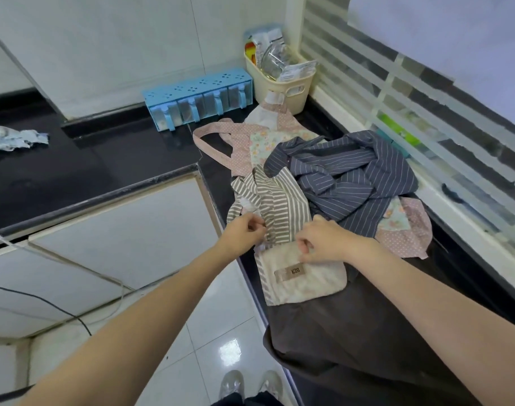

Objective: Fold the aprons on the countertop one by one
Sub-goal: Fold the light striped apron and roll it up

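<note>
1. The striped apron [275, 206], beige and white, lies bunched on the black counter [104, 159], with its cream pocket [304, 276] toward 6 o'clock.
2. The left hand [244, 232] pinches a fold of the striped apron at its 9 o'clock edge, fingers curled.
3. The right hand [323, 241] pinches the top edge of the pocket, fingers curled, just beside the left hand.
4. The navy apron [352, 183], pinstriped and crumpled, lies at 2 o'clock from the striped apron and touches it.
5. The pink apron [244, 142], dotted with floral patches, lies under both, showing at 12 and 4 o'clock.
6. A dark cloth [352, 341] lies under the pocket at 6 o'clock and hangs over the counter edge.
7. A blue spice rack [197, 98] and a cream basket [279, 83] stand at 12 o'clock against the wall.
8. A pale rag [13, 139] lies well apart at 9 o'clock.
</note>
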{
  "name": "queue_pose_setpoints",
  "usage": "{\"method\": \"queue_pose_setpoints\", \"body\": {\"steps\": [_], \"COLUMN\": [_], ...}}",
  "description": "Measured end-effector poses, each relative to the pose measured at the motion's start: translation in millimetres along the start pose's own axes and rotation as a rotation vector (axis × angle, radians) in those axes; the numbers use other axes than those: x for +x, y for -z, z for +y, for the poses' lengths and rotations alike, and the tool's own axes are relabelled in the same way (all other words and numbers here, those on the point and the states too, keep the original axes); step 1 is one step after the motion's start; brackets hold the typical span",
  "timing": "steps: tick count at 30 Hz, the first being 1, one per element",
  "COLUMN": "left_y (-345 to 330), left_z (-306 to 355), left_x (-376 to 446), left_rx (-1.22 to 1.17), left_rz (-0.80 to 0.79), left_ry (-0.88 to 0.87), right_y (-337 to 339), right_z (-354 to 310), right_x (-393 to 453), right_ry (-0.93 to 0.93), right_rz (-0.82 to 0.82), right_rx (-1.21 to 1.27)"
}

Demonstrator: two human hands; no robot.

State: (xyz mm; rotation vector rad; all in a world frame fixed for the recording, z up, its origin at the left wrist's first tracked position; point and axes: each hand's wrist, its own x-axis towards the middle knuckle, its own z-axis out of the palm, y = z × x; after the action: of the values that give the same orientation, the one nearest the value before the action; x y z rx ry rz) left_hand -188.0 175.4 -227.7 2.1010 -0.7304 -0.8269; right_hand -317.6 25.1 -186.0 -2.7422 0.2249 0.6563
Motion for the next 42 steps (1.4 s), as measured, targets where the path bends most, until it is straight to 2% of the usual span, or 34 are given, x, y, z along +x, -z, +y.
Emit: {"method": "queue_pose_setpoints", "body": {"steps": [2, 4, 6, 9, 11, 14, 16, 20, 24, 27, 31, 34, 36, 37, 38, 39, 41, 42], "left_y": [0.6, -0.6, -2.1, -7.0, -7.8, -2.7, 4.3, 15.0, 21.5, 26.1, 34.1, 51.7, 67.0, 74.1, 80.0, 86.4, 97.7, 101.4], "left_z": [3.9, 12.9, 19.4, 24.0, 23.4, 14.2, 4.7, -7.6, -2.0, 5.9, 17.3, 23.8, 26.4, 28.1, 28.1, 26.5, 15.1, 10.0], "left_x": [8.5, 15.4, 24.4, 36.3, 42.5, 46.7, 43.1, 42.8, 56.7, 67.0, 71.9, 78.9, 83.1, 84.4, 86.2, 88.6, 98.9, 103.1], "left_rx": [-0.096, -0.135, -0.163, -0.047, -0.054, -0.158, -0.299, -0.488, -0.814, -1.023, -0.999, -0.948, -0.957, -0.920, -0.775, -0.493, 0.304, 0.552], "left_rz": [0.057, 0.107, 0.148, 0.149, 0.157, 0.077, -0.009, -0.152, -0.054, -0.032, -0.139, -0.210, -0.200, -0.187, -0.156, -0.117, -0.050, -0.042], "left_ry": [0.054, 0.076, 0.100, 0.130, 0.137, 0.147, 0.167, 0.235, 0.304, 0.370, 0.373, 0.230, 0.204, 0.200, 0.180, 0.140, 0.000, -0.033], "right_y": [10.6, 21.9, 31.5, 32.6, 30.4, 33.1, 37.0, 43.8, 46.0, 53.5, 62.1, 67.5, 68.3, 68.8, 67.7, 66.0, 63.3, 61.4], "right_z": [1.2, 7.2, 17.8, 30.5, 32.8, 28.8, 23.5, 21.4, 24.4, 24.5, 23.4, 23.6, 28.8, 31.1, 32.6, 34.3, 36.4, 35.5], "right_x": [6.3, 17.6, 35.2, 63.8, 81.6, 97.6, 100.3, 104.6, 109.4, 111.7, 114.6, 113.8, 114.7, 115.4, 116.5, 118.8, 123.8, 127.1], "right_ry": [-0.020, -0.102, -0.271, -0.492, -0.587, -0.619, -0.578, -0.438, -0.231, -0.181, -0.165, -0.175, -0.226, -0.282, -0.353, -0.432, -0.544, -0.560], "right_rz": [-0.010, 0.153, 0.313, 0.252, 0.284, 0.451, 0.426, 0.208, 0.085, -0.028, -0.172, -0.138, -0.027, 0.027, 0.076, 0.123, 0.189, 0.215], "right_rx": [0.094, 0.198, 0.294, 0.531, 0.806, 1.214, 1.331, 1.143, 1.142, 1.080, 0.915, 0.725, 0.762, 0.832, 0.867, 0.854, 0.711, 0.689]}}
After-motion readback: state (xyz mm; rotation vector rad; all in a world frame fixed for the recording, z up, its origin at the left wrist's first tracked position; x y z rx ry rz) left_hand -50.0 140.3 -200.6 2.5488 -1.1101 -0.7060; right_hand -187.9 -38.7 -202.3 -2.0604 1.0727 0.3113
